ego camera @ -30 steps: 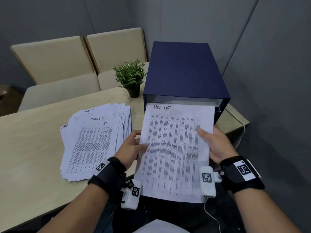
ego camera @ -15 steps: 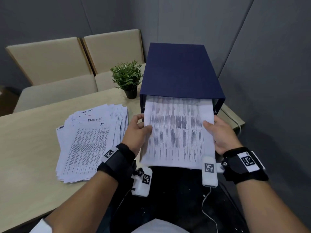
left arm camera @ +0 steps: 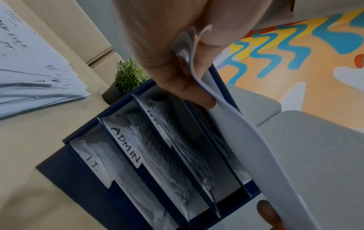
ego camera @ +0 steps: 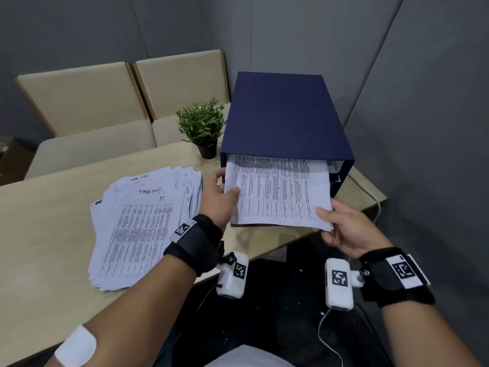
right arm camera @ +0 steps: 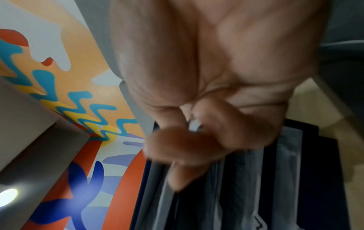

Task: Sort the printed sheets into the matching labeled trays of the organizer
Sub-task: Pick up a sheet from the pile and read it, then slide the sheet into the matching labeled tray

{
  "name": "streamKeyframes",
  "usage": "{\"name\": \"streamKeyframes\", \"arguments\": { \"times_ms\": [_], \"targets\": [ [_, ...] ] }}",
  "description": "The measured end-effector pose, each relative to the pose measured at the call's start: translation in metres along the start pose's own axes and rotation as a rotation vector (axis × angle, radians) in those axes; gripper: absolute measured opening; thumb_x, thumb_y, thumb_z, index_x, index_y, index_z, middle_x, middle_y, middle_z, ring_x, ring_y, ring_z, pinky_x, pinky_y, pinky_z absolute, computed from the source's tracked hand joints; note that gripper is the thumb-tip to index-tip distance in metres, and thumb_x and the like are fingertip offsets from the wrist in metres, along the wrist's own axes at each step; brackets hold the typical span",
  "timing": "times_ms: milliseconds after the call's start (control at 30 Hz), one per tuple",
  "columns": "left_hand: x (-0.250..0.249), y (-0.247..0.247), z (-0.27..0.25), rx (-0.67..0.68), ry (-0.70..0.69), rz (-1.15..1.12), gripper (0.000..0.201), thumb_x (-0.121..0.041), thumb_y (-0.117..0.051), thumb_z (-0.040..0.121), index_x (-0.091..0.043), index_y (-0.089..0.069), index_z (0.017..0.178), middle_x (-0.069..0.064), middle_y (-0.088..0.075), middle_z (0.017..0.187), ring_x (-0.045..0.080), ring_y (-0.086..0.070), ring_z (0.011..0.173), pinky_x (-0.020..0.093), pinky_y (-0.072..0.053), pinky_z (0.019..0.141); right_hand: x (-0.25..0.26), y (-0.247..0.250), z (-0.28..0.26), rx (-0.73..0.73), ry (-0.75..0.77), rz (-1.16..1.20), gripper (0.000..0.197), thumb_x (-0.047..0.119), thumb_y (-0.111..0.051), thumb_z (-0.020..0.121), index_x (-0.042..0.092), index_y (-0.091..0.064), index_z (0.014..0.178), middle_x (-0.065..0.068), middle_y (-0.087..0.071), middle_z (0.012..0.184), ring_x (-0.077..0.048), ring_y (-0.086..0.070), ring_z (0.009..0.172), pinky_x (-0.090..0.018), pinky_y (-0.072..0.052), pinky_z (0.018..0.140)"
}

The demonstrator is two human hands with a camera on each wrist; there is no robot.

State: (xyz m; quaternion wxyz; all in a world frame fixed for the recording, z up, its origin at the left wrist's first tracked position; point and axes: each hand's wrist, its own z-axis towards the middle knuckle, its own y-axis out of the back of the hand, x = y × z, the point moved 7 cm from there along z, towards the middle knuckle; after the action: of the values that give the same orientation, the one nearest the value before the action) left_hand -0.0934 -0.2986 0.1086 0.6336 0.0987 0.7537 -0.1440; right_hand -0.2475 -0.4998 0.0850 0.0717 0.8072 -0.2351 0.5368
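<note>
Here a sheet (ego camera: 277, 192) is pinched at its sides by the left hand (ego camera: 217, 197) and right hand (ego camera: 349, 229), both grips clamped, its far end inside the organizer's (ego camera: 285, 115) top slot at the surface's (ego camera: 39, 234) right edge.

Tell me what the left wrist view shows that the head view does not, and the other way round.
Only the left wrist view shows the organizer's open front: tray labels I.T. and ADMIN, with papers in those trays. Only the head view shows both hands together, the left hand and right hand, and the sheet's printed face. Both show the left hand gripping the sheet, the paper stack and the plant.
</note>
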Motion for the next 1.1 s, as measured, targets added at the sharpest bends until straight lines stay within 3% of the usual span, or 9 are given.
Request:
{"name": "streamKeyframes", "arguments": {
  "times_ms": [100, 200, 300, 400, 467, 633, 700, 833, 1100],
  "targets": [
    [-0.004, -0.005, 0.003, 0.015, 0.042, -0.085, 0.036, -0.004, -0.049, 0.096, -0.017, -0.040, 0.128, 0.005, -0.066, 0.098, 0.021, -0.069, 0.079, 0.033, -0.056, 0.062, 0.014, 0.005, 0.011, -0.112, 0.067, 0.053, 0.023, 0.009, -0.046, 0.100, 0.013, -0.057, 0.119, -0.010, -0.057, 0.075, -0.014, -0.040, 0.047, -0.016, -0.029, 0.033],
    [-0.011, -0.006, -0.001, 0.050, 0.072, -0.116, 0.030, -0.019, -0.046, 0.100, -0.022, -0.036, 0.128, 0.006, -0.060, 0.093, 0.023, -0.066, 0.068, 0.028, -0.054, 0.049, 0.034, 0.004, 0.023, -0.215, 0.106, 0.072, 0.013, 0.016, -0.046, 0.101, 0.019, -0.059, 0.101, -0.004, -0.052, 0.066, -0.007, -0.037, 0.038, -0.015, -0.029, 0.034],
    [-0.011, -0.003, -0.005, 0.072, 0.076, -0.116, 0.029, -0.024, -0.044, 0.101, -0.021, -0.037, 0.129, 0.007, -0.061, 0.091, 0.023, -0.063, 0.064, 0.026, -0.052, 0.048, 0.049, -0.002, 0.039, -0.273, 0.112, 0.100, 0.012, 0.022, -0.046, 0.101, 0.022, -0.049, 0.090, -0.002, -0.045, 0.064, -0.006, -0.032, 0.037, -0.014, -0.023, 0.034],
    [-0.006, 0.005, -0.009, 0.063, 0.091, -0.104, 0.031, -0.021, -0.045, 0.101, -0.020, -0.038, 0.130, 0.009, -0.061, 0.095, 0.023, -0.063, 0.066, 0.027, -0.053, 0.050, 0.058, -0.007, 0.056, -0.322, 0.105, 0.185, 0.017, 0.012, -0.041, 0.100, 0.020, -0.042, 0.085, -0.002, -0.044, 0.064, -0.005, -0.032, 0.033, -0.013, -0.020, 0.035],
    [-0.001, 0.013, -0.010, 0.045, 0.102, -0.097, 0.033, -0.019, -0.047, 0.100, -0.019, -0.038, 0.132, 0.011, -0.061, 0.099, 0.024, -0.064, 0.068, 0.028, -0.053, 0.049, 0.062, -0.011, 0.063, -0.333, 0.108, 0.252, 0.018, 0.006, -0.039, 0.098, 0.017, -0.048, 0.087, -0.004, -0.052, 0.067, -0.005, -0.039, 0.031, -0.012, -0.023, 0.035],
    [0.006, 0.033, -0.014, 0.020, 0.101, -0.077, 0.033, -0.015, -0.048, 0.099, -0.017, -0.039, 0.131, 0.008, -0.064, 0.096, 0.024, -0.064, 0.068, 0.029, -0.053, 0.053, 0.056, -0.017, 0.065, -0.279, 0.130, 0.293, 0.013, 0.013, -0.045, 0.100, 0.014, -0.057, 0.105, -0.006, -0.067, 0.083, -0.012, -0.064, 0.048, -0.016, -0.041, 0.039],
    [0.009, 0.042, -0.016, 0.014, 0.099, -0.060, 0.032, -0.013, -0.048, 0.098, -0.017, -0.040, 0.129, 0.007, -0.063, 0.095, 0.023, -0.064, 0.068, 0.030, -0.052, 0.056, 0.051, -0.016, 0.061, -0.273, 0.130, 0.292, 0.010, 0.014, -0.047, 0.100, 0.015, -0.056, 0.103, -0.005, -0.066, 0.082, -0.013, -0.065, 0.049, -0.017, -0.042, 0.040],
    [0.019, 0.070, -0.018, -0.033, 0.111, -0.010, 0.030, -0.009, -0.052, 0.095, -0.016, -0.046, 0.123, 0.009, -0.063, 0.098, 0.022, -0.065, 0.071, 0.030, -0.052, 0.061, 0.043, -0.027, 0.051, -0.236, 0.135, 0.170, 0.014, 0.016, -0.052, 0.098, 0.020, -0.052, 0.085, -0.003, -0.060, 0.072, -0.012, -0.060, 0.049, -0.021, -0.042, 0.044],
    [0.041, 0.146, 0.002, -0.121, 0.103, 0.160, 0.021, -0.011, -0.056, 0.093, -0.014, -0.057, 0.113, 0.007, -0.062, 0.103, 0.021, -0.063, 0.089, 0.031, -0.050, 0.073, 0.013, -0.127, 0.054, 0.074, 0.107, -0.165, 0.015, 0.010, -0.053, 0.097, 0.015, -0.051, 0.083, -0.004, -0.059, 0.066, -0.014, -0.057, 0.050, -0.022, -0.038, 0.047]
  ]
}}
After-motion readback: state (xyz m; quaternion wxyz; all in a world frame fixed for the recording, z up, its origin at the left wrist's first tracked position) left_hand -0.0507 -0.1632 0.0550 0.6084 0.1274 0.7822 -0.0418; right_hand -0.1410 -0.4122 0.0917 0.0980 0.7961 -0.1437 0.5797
